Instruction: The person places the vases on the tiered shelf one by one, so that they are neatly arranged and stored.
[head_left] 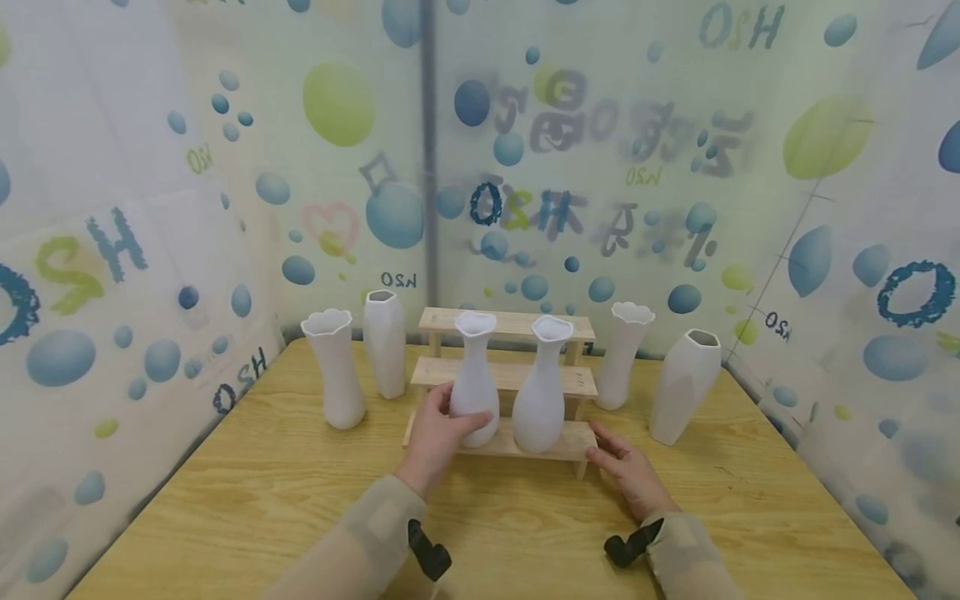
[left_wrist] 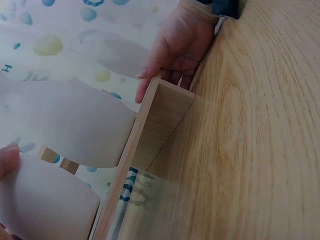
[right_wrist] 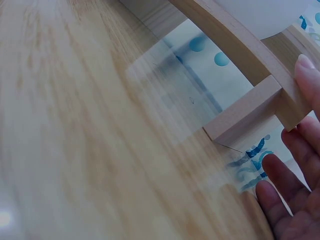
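A white bulb-shaped vase (head_left: 475, 385) with a narrow neck stands at the left of the lowest tier of a small wooden rack (head_left: 504, 377). My left hand (head_left: 435, 437) grips this vase low on its body, thumb across the front and fingers round the left side. Beside it, on the same tier, is a matching vase (head_left: 538, 408). My right hand (head_left: 630, 475) pinches the right end of that lowest tier, its thumb and forefinger at the board's corner, seen also in the right wrist view, where the other fingers (right_wrist: 285, 177) hang below the board.
Left of the rack stand a scalloped-rim vase (head_left: 335, 371) and a faceted vase (head_left: 386, 346). On the right are another scalloped vase (head_left: 621, 358) and another faceted one (head_left: 682, 387). Printed curtains (head_left: 360, 167) enclose the wooden table (head_left: 525, 533) at the back and sides.
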